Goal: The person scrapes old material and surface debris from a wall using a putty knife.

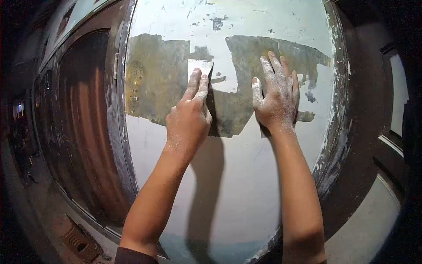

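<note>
My left hand (190,116) grips a scraper (198,66), its pale, wide blade lying against the wall with two fingers stretched along it. The scraper's handle is hidden inside the hand. My right hand (278,103), dusted white, lies on the wall with its fingers apart and holds nothing. Both hands are over a panel of wall (246,176) coated in white paint or plaster. Around them a ragged grey-brown bare patch (154,79) shows where the white layer is gone. Small scraped spots mark the white surface above.
A dark wooden door or shutter (85,127) with a hinge stands left of the panel. Worn, paint-flecked frame edging (336,110) runs down the right side. At lower left, a brown slotted object (81,242) lies near the floor.
</note>
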Motion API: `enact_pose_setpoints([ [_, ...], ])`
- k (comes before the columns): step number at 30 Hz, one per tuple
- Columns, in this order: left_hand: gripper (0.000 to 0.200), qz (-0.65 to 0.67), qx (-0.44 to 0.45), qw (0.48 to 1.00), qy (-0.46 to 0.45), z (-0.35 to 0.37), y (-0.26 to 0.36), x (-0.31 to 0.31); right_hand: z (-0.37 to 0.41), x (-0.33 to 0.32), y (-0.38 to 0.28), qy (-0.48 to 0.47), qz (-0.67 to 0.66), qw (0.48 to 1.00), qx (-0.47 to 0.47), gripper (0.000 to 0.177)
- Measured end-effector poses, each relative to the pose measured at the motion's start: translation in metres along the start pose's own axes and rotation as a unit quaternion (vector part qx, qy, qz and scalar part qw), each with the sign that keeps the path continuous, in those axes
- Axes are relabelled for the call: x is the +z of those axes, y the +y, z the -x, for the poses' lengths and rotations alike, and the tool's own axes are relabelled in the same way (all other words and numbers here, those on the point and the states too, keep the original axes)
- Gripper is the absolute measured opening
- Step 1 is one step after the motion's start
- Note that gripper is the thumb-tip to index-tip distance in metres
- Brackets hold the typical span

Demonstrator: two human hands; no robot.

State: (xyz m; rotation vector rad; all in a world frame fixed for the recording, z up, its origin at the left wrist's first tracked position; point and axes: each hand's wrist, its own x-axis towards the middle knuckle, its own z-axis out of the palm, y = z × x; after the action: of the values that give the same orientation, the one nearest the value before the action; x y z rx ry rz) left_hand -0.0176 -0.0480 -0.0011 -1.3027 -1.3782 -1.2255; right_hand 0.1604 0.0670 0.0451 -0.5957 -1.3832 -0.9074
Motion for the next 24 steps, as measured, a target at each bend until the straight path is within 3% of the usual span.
enact_pose_setpoints([
  [15,0.068,0.0,-0.011,1.0,-0.023,0.014,-0.002,-0.003,-0.002,-0.005,0.0,-0.004,-0.001,1.0,-0.005,0.055],
  [24,0.075,0.032,-0.072,0.991,-0.104,0.06,0.009,-0.014,-0.001,-0.004,-0.001,-0.012,0.003,1.0,0.001,0.055],
])
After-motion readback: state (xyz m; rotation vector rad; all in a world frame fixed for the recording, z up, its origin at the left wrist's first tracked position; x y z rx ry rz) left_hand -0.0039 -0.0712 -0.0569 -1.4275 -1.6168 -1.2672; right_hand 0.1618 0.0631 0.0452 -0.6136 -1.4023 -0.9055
